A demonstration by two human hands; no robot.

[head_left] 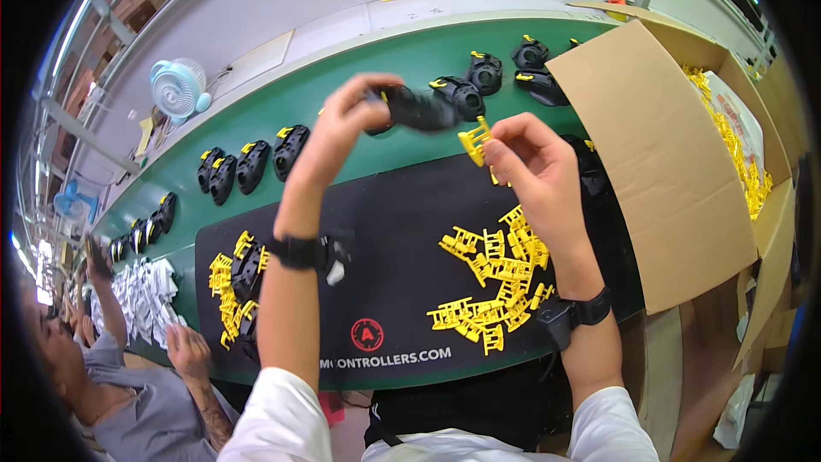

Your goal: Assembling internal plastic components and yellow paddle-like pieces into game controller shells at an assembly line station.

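Note:
My left hand (pixel 349 115), raised over the far side of the black mat (pixel 385 231), grips a black plastic shell (pixel 421 109) that is smeared by motion. Between thumb and fingers, my right hand (pixel 534 158) pinches a yellow plastic frame piece (pixel 473 145), held up just right of the shell. The two parts look apart. Below my right hand lies a loose pile of similar yellow pieces (pixel 505 269). Left of my left forearm, more yellow pieces (pixel 224 291) lie beside black shells (pixel 248 265), partly hidden by that arm.
Black shells with yellow parts (pixel 485 74) line the green bench (pixel 359 56). An open cardboard box (pixel 658 162) at right holds many yellow pieces (pixel 734 154). A light-blue fan (pixel 178 88) stands at the back. At left, a co-worker (pixel 145 402) sits near a white pile (pixel 145 299).

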